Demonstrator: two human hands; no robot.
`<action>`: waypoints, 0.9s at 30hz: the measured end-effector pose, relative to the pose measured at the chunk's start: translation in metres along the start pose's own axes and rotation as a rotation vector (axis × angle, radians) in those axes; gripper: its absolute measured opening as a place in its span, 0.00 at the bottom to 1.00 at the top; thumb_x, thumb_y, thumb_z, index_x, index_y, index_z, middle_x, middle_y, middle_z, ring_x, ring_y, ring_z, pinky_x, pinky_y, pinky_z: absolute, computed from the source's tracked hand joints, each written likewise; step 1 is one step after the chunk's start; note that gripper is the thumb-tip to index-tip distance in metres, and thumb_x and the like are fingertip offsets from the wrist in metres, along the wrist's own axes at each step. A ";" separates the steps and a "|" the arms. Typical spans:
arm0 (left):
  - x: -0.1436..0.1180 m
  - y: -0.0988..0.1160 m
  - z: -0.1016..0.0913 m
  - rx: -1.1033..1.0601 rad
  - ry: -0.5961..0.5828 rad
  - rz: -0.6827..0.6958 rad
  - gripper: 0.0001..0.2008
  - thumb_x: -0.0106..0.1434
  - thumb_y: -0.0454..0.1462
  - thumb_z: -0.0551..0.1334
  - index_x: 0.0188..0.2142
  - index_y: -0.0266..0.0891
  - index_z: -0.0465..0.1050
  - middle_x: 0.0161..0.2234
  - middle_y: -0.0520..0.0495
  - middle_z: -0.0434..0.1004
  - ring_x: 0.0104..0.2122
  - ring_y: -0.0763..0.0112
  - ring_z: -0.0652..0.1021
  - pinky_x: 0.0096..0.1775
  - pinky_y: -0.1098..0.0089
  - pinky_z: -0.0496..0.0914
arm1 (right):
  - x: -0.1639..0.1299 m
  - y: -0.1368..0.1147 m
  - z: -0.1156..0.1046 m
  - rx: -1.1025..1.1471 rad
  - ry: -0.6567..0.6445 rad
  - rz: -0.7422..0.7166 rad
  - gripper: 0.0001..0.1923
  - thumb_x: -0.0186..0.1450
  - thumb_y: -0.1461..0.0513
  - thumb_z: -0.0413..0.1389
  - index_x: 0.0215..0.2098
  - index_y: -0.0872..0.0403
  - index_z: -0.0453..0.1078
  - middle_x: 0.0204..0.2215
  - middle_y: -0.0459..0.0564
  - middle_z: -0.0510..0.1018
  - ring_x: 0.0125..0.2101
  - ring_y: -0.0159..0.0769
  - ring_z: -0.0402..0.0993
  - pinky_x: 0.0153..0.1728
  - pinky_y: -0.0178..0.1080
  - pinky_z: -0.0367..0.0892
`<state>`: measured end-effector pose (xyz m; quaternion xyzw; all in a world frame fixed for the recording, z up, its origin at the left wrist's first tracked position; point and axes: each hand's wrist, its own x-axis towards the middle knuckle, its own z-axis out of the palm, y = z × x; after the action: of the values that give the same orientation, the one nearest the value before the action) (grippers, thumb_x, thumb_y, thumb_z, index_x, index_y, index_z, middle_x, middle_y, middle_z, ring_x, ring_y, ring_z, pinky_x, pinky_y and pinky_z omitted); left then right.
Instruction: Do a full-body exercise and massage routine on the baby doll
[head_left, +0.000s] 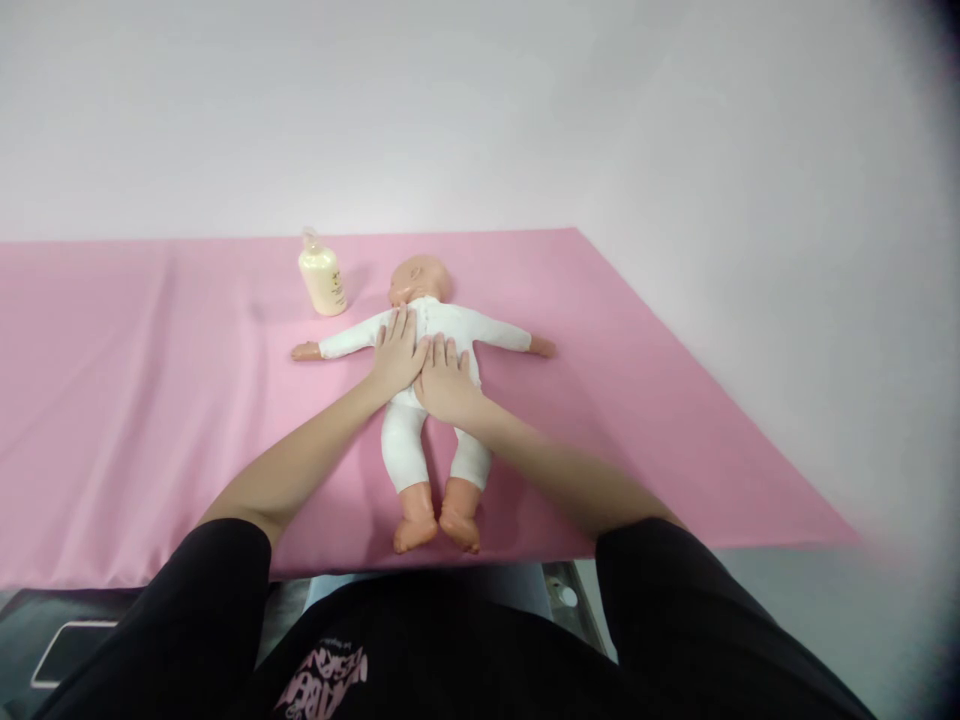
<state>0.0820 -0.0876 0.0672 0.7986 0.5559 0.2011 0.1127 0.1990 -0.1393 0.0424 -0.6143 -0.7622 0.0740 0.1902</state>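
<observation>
A baby doll (405, 445) in a white suit lies flat with its arms stretched out to both sides. Its head is at the far end, turned to the left, and its bare feet point towards me. My left hand (397, 358) rests flat on the left side of the doll's torso, fingers extended towards its shoulder. Lower and to the right, my right hand (448, 382) lies flat across the belly, fingers stretched out. The two hands meet near the thumbs. Neither one grips anything.
A pink cloth (622, 420) covers the table, with creases on the left. A pale yellow pump bottle (324, 281) stands beyond the doll's outstretched left-side arm. The white wall (480, 110) rises behind the table. Below the front edge, a small white round object (567, 597) shows.
</observation>
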 end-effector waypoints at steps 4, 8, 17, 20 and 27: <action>0.000 -0.001 0.000 0.010 0.004 0.000 0.32 0.76 0.40 0.45 0.75 0.28 0.48 0.77 0.35 0.40 0.77 0.54 0.47 0.74 0.48 0.46 | 0.005 -0.001 -0.017 -0.059 -0.126 -0.071 0.40 0.70 0.60 0.44 0.75 0.75 0.45 0.75 0.74 0.46 0.75 0.68 0.41 0.71 0.73 0.42; 0.000 -0.001 -0.001 0.001 0.019 0.008 0.30 0.77 0.39 0.44 0.74 0.29 0.51 0.77 0.34 0.44 0.76 0.56 0.48 0.74 0.50 0.47 | 0.023 0.013 -0.029 -0.043 -0.198 -0.225 0.39 0.70 0.61 0.43 0.76 0.70 0.44 0.76 0.68 0.45 0.77 0.59 0.39 0.73 0.70 0.39; 0.000 0.003 0.000 -0.020 0.007 0.080 0.30 0.77 0.40 0.46 0.75 0.35 0.51 0.76 0.40 0.48 0.76 0.57 0.49 0.74 0.49 0.45 | 0.048 0.048 -0.026 0.117 -0.127 -0.168 0.34 0.75 0.55 0.37 0.78 0.55 0.45 0.78 0.53 0.42 0.78 0.49 0.35 0.75 0.63 0.37; 0.000 0.003 0.001 -0.015 -0.009 0.122 0.30 0.77 0.41 0.47 0.75 0.35 0.53 0.76 0.41 0.50 0.76 0.57 0.50 0.74 0.48 0.44 | 0.052 0.056 -0.022 0.124 -0.100 -0.121 0.35 0.74 0.57 0.38 0.78 0.53 0.43 0.78 0.52 0.42 0.78 0.50 0.35 0.74 0.67 0.37; -0.001 0.002 0.001 -0.021 0.000 0.198 0.27 0.76 0.39 0.49 0.70 0.33 0.63 0.73 0.39 0.57 0.75 0.57 0.55 0.74 0.49 0.46 | 0.053 0.058 -0.019 0.139 -0.050 -0.029 0.37 0.74 0.54 0.38 0.78 0.58 0.41 0.78 0.55 0.40 0.78 0.53 0.36 0.73 0.67 0.40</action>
<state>0.0839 -0.0888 0.0668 0.8484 0.4720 0.2172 0.1008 0.2496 -0.0765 0.0509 -0.5867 -0.7684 0.1393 0.2143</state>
